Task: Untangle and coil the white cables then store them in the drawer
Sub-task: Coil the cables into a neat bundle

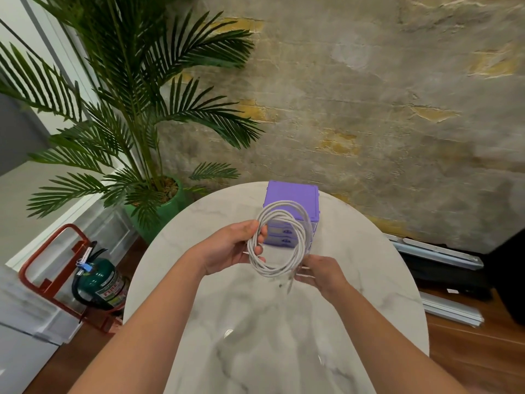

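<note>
Item: desk (272,336), round, marble-patterned, nearest you; both forearms reach over it.
Item: left hand (230,248), fingers curled through the left side of the white cable (277,240), gripping the stacked loops.
Item: right hand (319,273), fingers pinching the loose tail at the coil's near right; the plug end looks blurred.
Item: white cable, held in the air above the desk, wound in several loops, just in front of the purple drawer unit (291,203) at the far side.
Handling: keep your left grip firm so loops stay even; feed the tail round the bundle snugly. Drawers appear closed; you probably need one hand free to open one.
</note>
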